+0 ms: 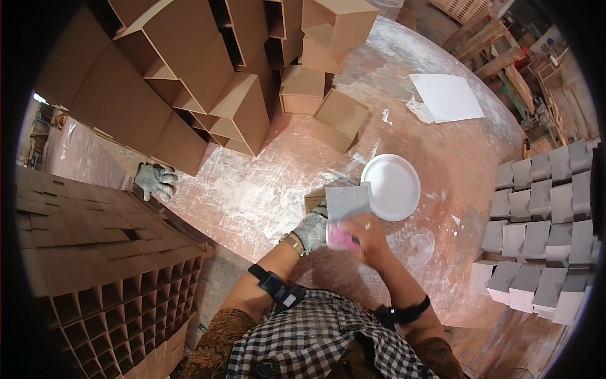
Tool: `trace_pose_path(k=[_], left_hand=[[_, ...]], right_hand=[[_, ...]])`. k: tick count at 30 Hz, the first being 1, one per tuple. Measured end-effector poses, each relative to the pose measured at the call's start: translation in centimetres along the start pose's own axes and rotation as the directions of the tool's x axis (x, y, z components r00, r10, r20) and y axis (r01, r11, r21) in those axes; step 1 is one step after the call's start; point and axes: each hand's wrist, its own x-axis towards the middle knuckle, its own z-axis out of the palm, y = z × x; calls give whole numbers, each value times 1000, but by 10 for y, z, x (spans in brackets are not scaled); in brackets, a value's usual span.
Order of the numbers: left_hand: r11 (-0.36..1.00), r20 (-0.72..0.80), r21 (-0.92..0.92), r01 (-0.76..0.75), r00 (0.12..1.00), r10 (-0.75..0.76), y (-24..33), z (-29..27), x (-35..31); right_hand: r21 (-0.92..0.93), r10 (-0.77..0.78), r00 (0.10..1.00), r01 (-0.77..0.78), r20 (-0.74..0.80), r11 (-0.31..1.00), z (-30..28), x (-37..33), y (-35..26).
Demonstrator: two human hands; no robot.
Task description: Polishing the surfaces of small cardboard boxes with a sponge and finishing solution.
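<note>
My left hand (310, 232), in a grey knitted glove, grips a small brown board box (314, 201) from its near left side. The box's upper face is coated grey. Most of the left fingers are hidden behind the box. My bare right hand (368, 239) is closed on a pink sponge (341, 237) at the near edge of the grey face; it is slightly blurred. Just beyond the box, to the right, a round white tub (392, 187) stands on the worn reddish table (271, 218).
Bare brown boxes (246, 120) are stacked at the far left, with a tilted one (341, 118) in front. A spare glove (155, 181) lies left, above stacked divided cartons (113, 297). Grey-coated boxes (530, 287) stand in rows at right. A white sheet (447, 98) lies far right.
</note>
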Motion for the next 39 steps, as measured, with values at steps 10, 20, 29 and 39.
trace_pose_path(k=[10,20,29,39], left_hand=[[973,-29,210,-92,995,100,-21,11,5],[918,16,373,-134,990,138,-41,16,8],[984,63,177,35,997,-46,-7,-3,5],[977,104,191,93,988,-115,17,-19,-1]], right_hand=[[74,264,916,-254,-300,964,-5,76,101],[837,713,699,-426,64,343,-44,37,71],[669,547,761,-610,348,424,-48,43,42],[912,613,719,-411,327,-6,-44,49,24]])
